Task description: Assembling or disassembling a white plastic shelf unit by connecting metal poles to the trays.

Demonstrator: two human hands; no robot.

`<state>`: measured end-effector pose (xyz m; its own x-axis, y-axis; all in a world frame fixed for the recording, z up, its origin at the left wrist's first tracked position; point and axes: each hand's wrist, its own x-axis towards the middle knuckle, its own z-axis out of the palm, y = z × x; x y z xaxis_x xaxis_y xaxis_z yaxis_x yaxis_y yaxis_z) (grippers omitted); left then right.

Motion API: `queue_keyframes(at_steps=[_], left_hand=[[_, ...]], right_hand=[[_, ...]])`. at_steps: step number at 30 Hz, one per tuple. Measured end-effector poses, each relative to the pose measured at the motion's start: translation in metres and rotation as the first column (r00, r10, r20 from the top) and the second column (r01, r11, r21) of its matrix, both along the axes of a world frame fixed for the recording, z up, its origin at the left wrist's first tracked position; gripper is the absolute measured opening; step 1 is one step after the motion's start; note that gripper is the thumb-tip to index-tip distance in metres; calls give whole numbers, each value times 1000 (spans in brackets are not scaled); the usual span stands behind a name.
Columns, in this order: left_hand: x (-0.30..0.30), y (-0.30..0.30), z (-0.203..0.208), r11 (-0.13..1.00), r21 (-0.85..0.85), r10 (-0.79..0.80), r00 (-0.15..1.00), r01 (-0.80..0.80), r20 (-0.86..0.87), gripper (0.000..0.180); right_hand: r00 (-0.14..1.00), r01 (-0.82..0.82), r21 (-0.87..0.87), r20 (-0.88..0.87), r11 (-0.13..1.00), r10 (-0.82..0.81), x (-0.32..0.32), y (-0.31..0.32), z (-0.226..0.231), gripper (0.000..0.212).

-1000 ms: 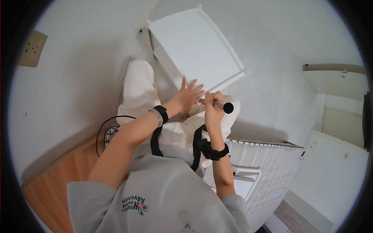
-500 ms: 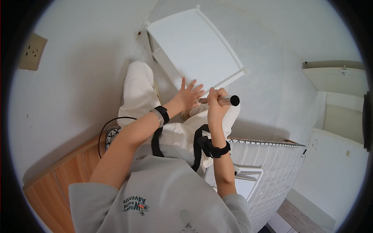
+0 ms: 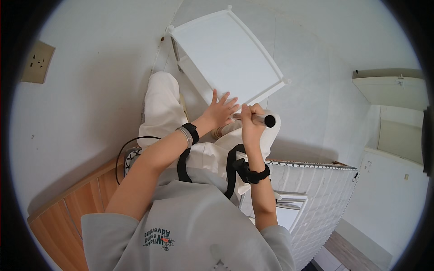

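Note:
A white shelf panel [image 3: 228,56] with a raised rim and rounded corner sockets stands on the floor in front of me. My left hand [image 3: 220,112] rests with spread fingers on the panel's near corner. At that same corner, my right hand [image 3: 252,123] grips a shiny metal tube [image 3: 261,119] with a black end cap. The tube's far end is hidden behind my hands, so I cannot tell whether it sits in the corner socket. Below the panel's left side, a metal leg and a lower white shelf [image 3: 194,77] show in part.
My knees in white trousers [image 3: 160,101] flank the shelf. To the right lies a quilted mattress [image 3: 316,189], bearing another white panel [image 3: 291,212] and metal tubes. A wall socket [image 3: 39,62] is at the left, a wooden headboard [image 3: 77,207] at lower left, and white cabinets [image 3: 393,95] at far right.
The tube's capped end has swung slightly left and down with my right hand. My left hand and the shelf have stayed almost in place.

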<state>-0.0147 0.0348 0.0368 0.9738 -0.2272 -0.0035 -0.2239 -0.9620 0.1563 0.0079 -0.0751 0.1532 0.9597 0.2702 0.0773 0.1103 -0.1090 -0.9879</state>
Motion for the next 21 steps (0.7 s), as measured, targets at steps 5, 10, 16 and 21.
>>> queue_keyframes(at_steps=[5, 10, 16, 21], left_hand=[[1, 1, 3, 1000, 15, -3, 999, 4, -38, 66], [1, 0, -1, 1000, 20, -3, 1000, 2, 18, 68], [5, -2, 5, 1000, 7, -22, 997, 22, -69, 66], [10, -7, 10, 1000, 1, -26, 998, 26, -55, 62]], right_hand=[[998, 60, 78, -28, 995, -58, -5, 7, 2, 30], [998, 58, 107, 8, 993, -60, 6, 2, 5, 29], [995, 1, -7, 99, 1000, 0, 4, -5, -2, 23], [970, 240, 89, -57, 967, -236, 4, 8, 31, 25]])
